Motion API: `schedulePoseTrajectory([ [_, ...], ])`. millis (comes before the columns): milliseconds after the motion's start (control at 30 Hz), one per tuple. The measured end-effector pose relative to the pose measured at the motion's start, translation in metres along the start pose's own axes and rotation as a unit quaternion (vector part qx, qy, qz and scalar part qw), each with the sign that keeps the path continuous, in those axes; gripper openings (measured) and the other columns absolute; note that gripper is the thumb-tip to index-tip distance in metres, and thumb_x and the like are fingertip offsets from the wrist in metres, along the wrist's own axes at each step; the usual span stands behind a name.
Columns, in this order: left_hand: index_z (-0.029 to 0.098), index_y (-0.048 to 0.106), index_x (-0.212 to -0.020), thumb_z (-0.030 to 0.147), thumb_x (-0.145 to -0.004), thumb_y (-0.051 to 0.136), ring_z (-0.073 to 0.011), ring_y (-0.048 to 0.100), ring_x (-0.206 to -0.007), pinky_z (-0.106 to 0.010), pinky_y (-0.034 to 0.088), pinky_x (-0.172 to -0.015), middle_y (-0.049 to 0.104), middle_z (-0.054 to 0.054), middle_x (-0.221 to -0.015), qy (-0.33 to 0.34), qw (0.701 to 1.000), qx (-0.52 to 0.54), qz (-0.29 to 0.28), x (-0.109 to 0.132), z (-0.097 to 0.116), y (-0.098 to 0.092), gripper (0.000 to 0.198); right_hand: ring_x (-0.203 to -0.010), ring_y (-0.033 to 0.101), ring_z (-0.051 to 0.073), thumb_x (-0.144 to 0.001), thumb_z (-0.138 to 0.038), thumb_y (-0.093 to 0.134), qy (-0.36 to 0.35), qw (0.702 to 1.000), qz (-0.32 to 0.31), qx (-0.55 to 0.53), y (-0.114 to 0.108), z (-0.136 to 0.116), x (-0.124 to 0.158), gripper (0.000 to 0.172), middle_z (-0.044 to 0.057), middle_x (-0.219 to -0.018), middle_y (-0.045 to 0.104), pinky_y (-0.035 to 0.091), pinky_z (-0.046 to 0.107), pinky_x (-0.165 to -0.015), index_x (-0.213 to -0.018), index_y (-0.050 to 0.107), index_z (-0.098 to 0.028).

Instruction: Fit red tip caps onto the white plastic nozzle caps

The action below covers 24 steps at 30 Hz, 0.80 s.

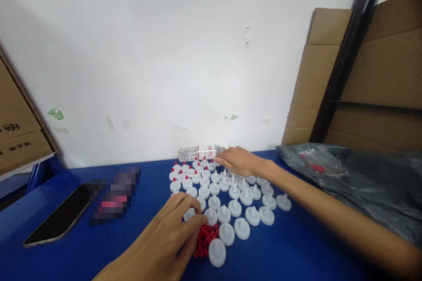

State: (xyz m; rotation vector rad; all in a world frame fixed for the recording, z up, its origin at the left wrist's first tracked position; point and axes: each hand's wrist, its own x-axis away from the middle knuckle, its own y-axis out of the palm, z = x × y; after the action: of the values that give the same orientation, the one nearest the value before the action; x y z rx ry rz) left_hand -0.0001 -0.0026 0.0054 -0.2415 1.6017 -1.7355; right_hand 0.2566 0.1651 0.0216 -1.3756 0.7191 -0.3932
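Across the blue table (150,197) spreads a loose group of round white caps (235,207), nozzles mostly pointing up; take its middle as the centre of a clock, with twelve toward the white wall (181,52). At ten o'clock in the group, several nozzles carry small red tips (186,177), while those from three round to six are bare. A heap of loose red pieces (205,240) lies at seven o'clock, with white caps just beside it. The left hand (166,232) is at eight o'clock, fingers curled and thumb and forefinger close together at the heap's upper edge; I cannot tell whether a piece is pinched between them. The right hand (237,161) is at one o'clock, back up and fingers reaching left over the rearmost caps; its grasp is hidden, so I cannot tell if it grips anything. Just beyond its fingertips, toward eleven, a clear bottle (189,153) with a red-and-white label lies on its side near the wall. Well apart at nine o'clock are a dark phone (59,215) and a pixelated item (120,189). At three o'clock, a black plastic bag (365,184) has a clear bag (329,164) containing something red on it.
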Motion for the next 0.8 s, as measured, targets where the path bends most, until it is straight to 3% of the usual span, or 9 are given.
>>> schedulePoseTrajectory([
  [233,0.022,0.058,-0.114,0.0,-0.096,0.04,-0.0247,0.05,-0.104,-0.039,0.049,-0.085,0.056,-0.01,-0.115,0.003,1.0,-0.003,0.003,0.0,-0.001,0.0,0.034,-0.077,0.065,0.022,-0.11,-0.053,0.021,-0.008,1.0,-0.019,-0.019,0.014,0.003,-0.001,0.061,0.009,-0.087,0.071,0.042,0.033,-0.07,-0.09,0.067,-0.017],
  [400,0.024,0.057,-0.118,0.002,-0.096,0.038,-0.025,0.051,-0.101,-0.041,0.047,-0.084,0.057,-0.01,-0.111,-0.002,0.996,-0.003,0.09,0.001,-0.003,0.005,0.037,-0.066,0.061,0.021,-0.11,-0.046,0.024,0.021,0.999,0.041,-0.018,-0.004,-0.005,-0.001,0.057,0.007,-0.074,0.068,0.036,0.033,-0.065,-0.083,0.065,-0.017],
  [533,0.024,0.056,-0.12,0.004,-0.097,0.041,-0.0257,0.052,-0.103,-0.041,0.046,-0.084,0.059,-0.009,-0.109,-0.033,0.987,-0.028,0.157,0.002,-0.01,0.008,0.033,-0.08,0.063,0.022,-0.104,-0.046,0.046,0.022,0.994,0.101,-0.033,-0.025,-0.022,0.002,0.036,0.009,-0.091,0.071,0.037,0.032,-0.068,-0.098,0.066,-0.017],
  [667,0.024,0.053,-0.125,0.014,-0.101,0.046,-0.027,0.052,-0.107,-0.042,0.046,-0.09,0.06,-0.009,-0.114,-0.087,0.974,-0.062,0.202,0.002,-0.016,0.007,0.026,-0.08,0.062,0.016,-0.098,-0.036,0.062,-0.061,0.992,0.083,-0.068,-0.044,-0.052,0.007,0.015,0.002,-0.1,0.071,0.038,0.028,-0.066,-0.104,0.064,-0.022],
  [800,0.025,0.05,-0.126,0.02,-0.102,0.051,-0.0267,0.052,-0.108,-0.041,0.046,-0.09,0.06,-0.008,-0.116,-0.089,0.971,-0.064,0.211,0.001,-0.016,0.006,0.024,-0.075,0.058,0.012,-0.097,-0.029,0.067,-0.174,0.98,0.041,-0.09,-0.055,-0.083,0.015,0.012,-0.002,-0.091,0.068,0.037,0.027,-0.064,-0.106,0.061,-0.024],
])
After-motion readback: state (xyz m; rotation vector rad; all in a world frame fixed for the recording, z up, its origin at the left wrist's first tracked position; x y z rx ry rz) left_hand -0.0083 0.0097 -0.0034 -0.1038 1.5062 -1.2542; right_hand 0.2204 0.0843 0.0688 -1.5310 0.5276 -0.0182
